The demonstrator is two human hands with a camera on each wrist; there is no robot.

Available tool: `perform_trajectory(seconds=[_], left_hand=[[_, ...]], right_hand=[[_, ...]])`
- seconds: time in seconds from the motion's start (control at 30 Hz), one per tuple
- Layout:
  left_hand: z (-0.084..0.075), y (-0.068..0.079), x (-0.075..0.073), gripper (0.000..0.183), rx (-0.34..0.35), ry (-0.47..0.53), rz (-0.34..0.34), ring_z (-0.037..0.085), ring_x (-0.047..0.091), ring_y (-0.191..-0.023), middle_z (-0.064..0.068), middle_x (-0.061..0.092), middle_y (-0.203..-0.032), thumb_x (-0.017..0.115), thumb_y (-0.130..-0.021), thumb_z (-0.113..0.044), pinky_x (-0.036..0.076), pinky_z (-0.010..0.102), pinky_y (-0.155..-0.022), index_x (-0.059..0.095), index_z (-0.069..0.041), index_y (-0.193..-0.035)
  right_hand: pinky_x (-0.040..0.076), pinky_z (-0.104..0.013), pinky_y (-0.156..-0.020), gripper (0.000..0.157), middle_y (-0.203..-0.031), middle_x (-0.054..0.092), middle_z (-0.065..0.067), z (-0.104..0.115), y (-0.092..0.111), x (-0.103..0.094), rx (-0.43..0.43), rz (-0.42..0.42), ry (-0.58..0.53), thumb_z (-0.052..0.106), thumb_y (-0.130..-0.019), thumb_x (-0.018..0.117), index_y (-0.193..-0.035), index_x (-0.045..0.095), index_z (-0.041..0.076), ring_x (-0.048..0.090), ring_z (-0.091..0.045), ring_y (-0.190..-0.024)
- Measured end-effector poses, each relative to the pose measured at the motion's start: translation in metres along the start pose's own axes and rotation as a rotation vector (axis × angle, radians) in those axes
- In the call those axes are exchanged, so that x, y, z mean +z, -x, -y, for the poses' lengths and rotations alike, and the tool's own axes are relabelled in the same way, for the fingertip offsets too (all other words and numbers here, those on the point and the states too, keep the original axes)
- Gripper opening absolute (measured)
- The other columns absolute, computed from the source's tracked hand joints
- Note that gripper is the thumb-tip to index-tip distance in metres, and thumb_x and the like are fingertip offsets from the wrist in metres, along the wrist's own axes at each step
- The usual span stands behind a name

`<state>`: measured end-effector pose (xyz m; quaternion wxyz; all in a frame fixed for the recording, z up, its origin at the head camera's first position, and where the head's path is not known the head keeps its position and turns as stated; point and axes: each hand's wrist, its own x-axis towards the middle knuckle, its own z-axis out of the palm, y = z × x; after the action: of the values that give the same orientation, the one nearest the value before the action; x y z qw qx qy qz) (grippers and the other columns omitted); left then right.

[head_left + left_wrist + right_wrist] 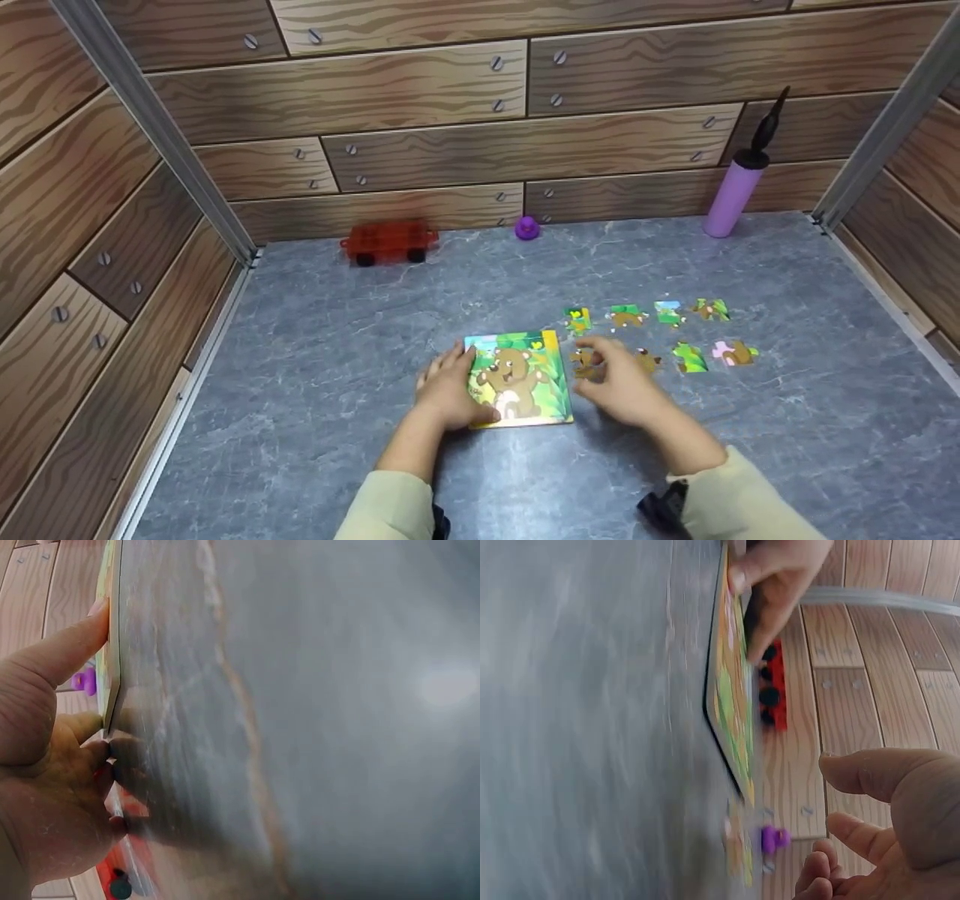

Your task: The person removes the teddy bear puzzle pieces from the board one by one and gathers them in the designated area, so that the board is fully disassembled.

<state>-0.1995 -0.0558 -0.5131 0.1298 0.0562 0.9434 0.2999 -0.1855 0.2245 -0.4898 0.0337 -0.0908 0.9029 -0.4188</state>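
Note:
A square bear puzzle board (pixel 517 379) lies flat on the grey marbled table, with a cartoon bear on green. My left hand (pixel 450 386) rests on its left side; in the left wrist view the thumb (pixel 79 645) touches the board and the other fingers reach down to the tabletop. Just right of the board hovers my right hand (pixel 622 382), thumb and index finger apart with nothing between them. Beneath and beside that hand is a brown puzzle piece (pixel 583 363); another brown piece (pixel 648 361) is partly hidden by it.
Several loose pieces lie in two rows at right, including a green piece (pixel 689 358) and a pink-brown piece (pixel 735 352). Along the back stand a red toy wagon (pixel 390 241), a purple rubber duck (pixel 527 228) and a purple hand pump (pixel 735 195). Wood-patterned walls (pixel 420 90) enclose the table.

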Motion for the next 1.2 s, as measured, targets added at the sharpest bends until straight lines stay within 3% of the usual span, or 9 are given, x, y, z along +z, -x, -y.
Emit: perform_trajectory(seconds=[0.17,0.4,0.57,0.83,1.0,1.2], left_hand=[[0.0,0.0,-0.001,0.113,0.0,0.001,0.001,0.042,0.019,-0.158,0.014,0.025,-0.174,0.097,-0.072,-0.037,0.01,0.065,-0.126,0.039,-0.011,-0.164],[0.0,0.001,-0.001,0.112,0.016,0.006,-0.003,0.042,0.02,-0.158,0.015,0.026,-0.173,0.097,-0.072,-0.037,0.011,0.066,-0.126,0.04,-0.009,-0.164],[0.001,0.001,-0.001,0.113,0.03,0.006,-0.005,0.043,0.02,-0.158,0.016,0.025,-0.173,0.097,-0.071,-0.037,0.011,0.066,-0.126,0.039,-0.008,-0.164],[0.003,0.001,-0.001,0.113,0.032,-0.009,0.007,0.042,0.02,-0.158,0.014,0.025,-0.174,0.095,-0.072,-0.039,0.01,0.066,-0.126,0.038,-0.008,-0.165],[0.002,0.002,-0.003,0.112,0.042,-0.011,0.011,0.043,0.022,-0.157,0.016,0.025,-0.173,0.095,-0.073,-0.039,0.012,0.066,-0.126,0.038,-0.007,-0.164],[0.002,0.003,-0.004,0.112,0.047,-0.006,0.014,0.044,0.021,-0.157,0.017,0.025,-0.173,0.095,-0.074,-0.038,0.012,0.066,-0.126,0.038,-0.006,-0.164]], right_hand=[[0.056,-0.049,-0.087,0.067,-0.113,0.06,-0.016,0.012,0.0,0.02,0.013,0.019,-0.033,0.006,-0.084,0.085,-0.144,0.057,-0.002,0.061,-0.028,-0.099],[0.052,-0.042,-0.079,0.075,-0.107,0.063,-0.012,0.025,-0.001,0.042,-0.054,0.102,-0.086,0.005,-0.08,0.088,-0.147,0.055,-0.005,0.059,-0.026,-0.091],[0.054,-0.046,-0.086,0.078,-0.108,0.064,-0.011,0.031,-0.002,0.055,-0.076,0.145,-0.085,0.005,-0.078,0.09,-0.146,0.055,-0.006,0.06,-0.027,-0.095],[0.053,-0.041,-0.081,0.083,-0.109,0.063,-0.01,0.037,-0.003,0.071,-0.065,0.206,-0.059,0.007,-0.074,0.094,-0.146,0.055,-0.006,0.058,-0.021,-0.091],[0.052,-0.043,-0.084,0.079,-0.109,0.063,-0.009,0.038,-0.005,0.078,-0.058,0.199,-0.015,0.007,-0.075,0.093,-0.144,0.058,-0.006,0.058,-0.021,-0.093],[0.052,-0.053,-0.095,0.071,-0.114,0.068,-0.011,0.041,-0.005,0.086,-0.072,0.151,0.066,0.013,-0.072,0.096,-0.135,0.067,-0.004,0.063,-0.028,-0.105]])
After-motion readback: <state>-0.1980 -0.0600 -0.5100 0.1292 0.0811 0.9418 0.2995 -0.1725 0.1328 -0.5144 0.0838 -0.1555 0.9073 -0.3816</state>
